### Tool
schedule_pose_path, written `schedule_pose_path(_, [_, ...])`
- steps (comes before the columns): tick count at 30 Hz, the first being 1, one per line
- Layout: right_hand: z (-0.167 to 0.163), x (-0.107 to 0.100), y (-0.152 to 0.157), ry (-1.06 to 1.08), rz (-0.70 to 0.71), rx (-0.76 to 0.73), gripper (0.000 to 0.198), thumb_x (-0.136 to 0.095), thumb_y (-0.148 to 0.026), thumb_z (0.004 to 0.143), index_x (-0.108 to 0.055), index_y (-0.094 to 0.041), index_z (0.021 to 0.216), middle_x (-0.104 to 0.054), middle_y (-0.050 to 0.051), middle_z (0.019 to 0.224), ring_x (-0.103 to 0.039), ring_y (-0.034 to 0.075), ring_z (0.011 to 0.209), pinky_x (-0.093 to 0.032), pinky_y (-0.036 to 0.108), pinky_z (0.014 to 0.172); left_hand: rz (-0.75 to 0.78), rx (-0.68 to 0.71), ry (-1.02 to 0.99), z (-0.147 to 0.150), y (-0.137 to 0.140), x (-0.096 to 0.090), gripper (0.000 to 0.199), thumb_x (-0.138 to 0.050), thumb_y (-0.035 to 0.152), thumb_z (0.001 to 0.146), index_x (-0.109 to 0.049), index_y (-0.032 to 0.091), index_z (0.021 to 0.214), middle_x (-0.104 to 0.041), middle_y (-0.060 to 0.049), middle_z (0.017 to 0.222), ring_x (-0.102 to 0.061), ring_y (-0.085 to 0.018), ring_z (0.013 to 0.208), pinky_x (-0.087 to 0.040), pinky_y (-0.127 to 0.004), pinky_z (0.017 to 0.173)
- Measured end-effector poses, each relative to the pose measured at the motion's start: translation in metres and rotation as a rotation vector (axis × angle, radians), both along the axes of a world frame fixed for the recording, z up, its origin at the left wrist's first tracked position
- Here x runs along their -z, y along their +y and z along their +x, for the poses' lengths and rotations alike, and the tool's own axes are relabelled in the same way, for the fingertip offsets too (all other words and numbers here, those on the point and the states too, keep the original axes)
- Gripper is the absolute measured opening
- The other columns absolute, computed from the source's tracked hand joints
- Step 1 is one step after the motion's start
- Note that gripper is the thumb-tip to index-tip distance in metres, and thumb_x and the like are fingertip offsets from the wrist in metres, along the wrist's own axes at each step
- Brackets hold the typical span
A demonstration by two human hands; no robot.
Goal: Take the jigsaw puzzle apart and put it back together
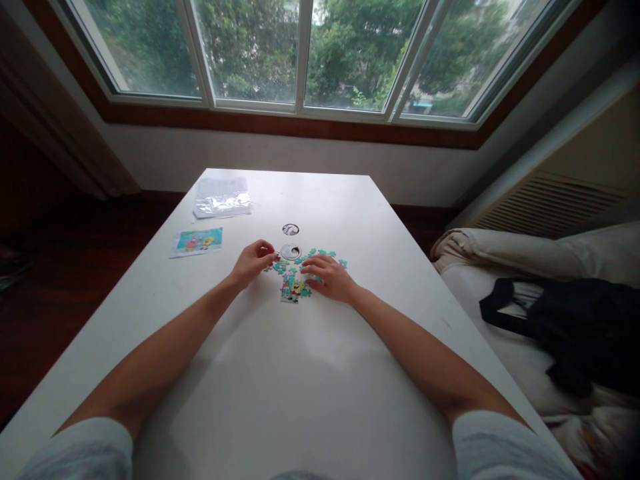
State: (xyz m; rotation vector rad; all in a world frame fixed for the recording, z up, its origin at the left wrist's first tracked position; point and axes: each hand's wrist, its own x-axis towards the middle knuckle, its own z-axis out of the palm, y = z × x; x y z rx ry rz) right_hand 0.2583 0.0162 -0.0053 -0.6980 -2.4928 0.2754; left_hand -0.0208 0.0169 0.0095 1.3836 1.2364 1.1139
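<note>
Loose jigsaw puzzle pieces (281, 265), mostly turquoise, lie in a cluster on the white table. At the cluster's near side is a joined section of the puzzle (290, 291) with a yellow cartoon figure. My left hand (254, 263) is at the left edge of the pieces, thumb and forefinger pinched on a small, dark-looking puzzle piece (277, 257). Over the right part of the cluster rests my right hand (331, 279), palm down with its fingers apart, covering some pieces. Its fingertips are close to the joined section.
A cartoon picture card (199, 241) lies on the left side of the white table (300, 373). Behind it is a clear plastic bag with papers (223, 198). Two round black-and-white items (291, 229) sit beyond the pieces. Dark clothing (565, 327) lies on a sofa at right.
</note>
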Motion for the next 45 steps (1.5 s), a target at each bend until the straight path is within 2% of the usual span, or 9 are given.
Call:
schedule_pose_path(4, [-0.004,0.001,-0.003,-0.054,-0.006,-0.07,0.029,-0.062,-0.032,0.097,-0.069,-0.03,0.126,-0.067,0.008,0.135,-0.054,0.029,0.131,-0.042,0.051,0.111,-0.09,0.028,-0.096,0.004,-0.004,-0.004,0.042,-0.081,0.042,0.069,-0.065,0.016,0.099,-0.071,-0.004,0.082,-0.061,-0.012,0.063,-0.047,-0.025,0.059])
schedule_pose_path(8, [-0.005,0.001,-0.004,-0.084,-0.005,-0.102,0.03,-0.062,-0.034,0.098,-0.068,-0.03,0.128,-0.066,0.007,0.137,-0.053,0.028,0.134,-0.041,0.05,0.113,-0.108,0.024,-0.109,0.005,-0.004,-0.002,0.044,-0.081,0.043,0.067,-0.064,0.016,0.098,-0.068,-0.003,0.083,-0.064,-0.013,0.066,-0.052,-0.028,0.064])
schedule_pose_path(14, [-0.004,0.0,-0.003,-0.068,0.002,-0.11,0.021,-0.062,-0.035,0.099,-0.071,-0.028,0.116,-0.069,0.006,0.132,-0.056,0.027,0.13,-0.042,0.048,0.111,-0.151,0.053,-0.125,0.006,-0.005,0.002,0.036,-0.077,0.035,0.07,-0.066,0.014,0.097,-0.064,-0.001,0.079,-0.065,-0.013,0.066,-0.057,-0.032,0.07])
schedule_pose_path(20, [-0.003,0.003,0.001,-0.031,0.02,-0.088,0.014,-0.062,-0.035,0.098,-0.07,-0.025,0.104,-0.072,0.007,0.122,-0.059,0.027,0.123,-0.044,0.047,0.108,-0.178,0.098,-0.119,0.008,-0.007,0.002,0.032,-0.075,0.034,0.072,-0.069,0.012,0.094,-0.068,-0.004,0.08,-0.066,-0.014,0.068,-0.057,-0.031,0.07])
schedule_pose_path(29, [-0.001,0.005,0.003,-0.019,0.013,-0.068,0.01,-0.065,-0.033,0.096,-0.066,-0.024,0.096,-0.072,0.008,0.12,-0.059,0.027,0.121,-0.045,0.048,0.105,-0.164,0.16,-0.122,0.011,-0.008,0.007,0.028,-0.076,0.032,0.071,-0.064,0.014,0.089,-0.069,-0.002,0.077,-0.063,-0.012,0.066,-0.053,-0.027,0.067])
schedule_pose_path(33, [-0.002,0.001,0.001,-0.02,0.015,-0.069,0.013,-0.064,-0.034,0.097,-0.068,-0.023,0.103,-0.071,0.009,0.12,-0.059,0.027,0.121,-0.045,0.048,0.106,-0.147,0.185,-0.093,0.011,-0.008,0.006,0.027,-0.076,0.032,0.072,-0.064,0.014,0.088,-0.067,-0.001,0.073,-0.06,-0.01,0.061,-0.049,-0.024,0.061])
schedule_pose_path(38, [-0.003,0.0,-0.002,-0.048,0.017,-0.102,0.025,-0.065,-0.036,0.097,-0.069,-0.025,0.119,-0.068,0.01,0.13,-0.056,0.028,0.128,-0.044,0.05,0.109,-0.109,0.206,-0.056,0.01,-0.007,0.008,0.029,-0.078,0.035,0.072,-0.064,0.015,0.088,-0.066,0.0,0.07,-0.058,-0.01,0.059,-0.046,-0.023,0.057])
schedule_pose_path(45, [-0.002,0.005,0.001,-0.045,0.015,-0.087,0.022,-0.066,-0.033,0.095,-0.07,-0.024,0.115,-0.068,0.009,0.129,-0.056,0.029,0.127,-0.044,0.051,0.11,-0.075,0.228,0.007,0.013,-0.009,0.01,0.033,-0.077,0.037,0.075,-0.067,0.014,0.097,-0.069,-0.003,0.079,-0.064,-0.013,0.064,-0.053,-0.027,0.062])
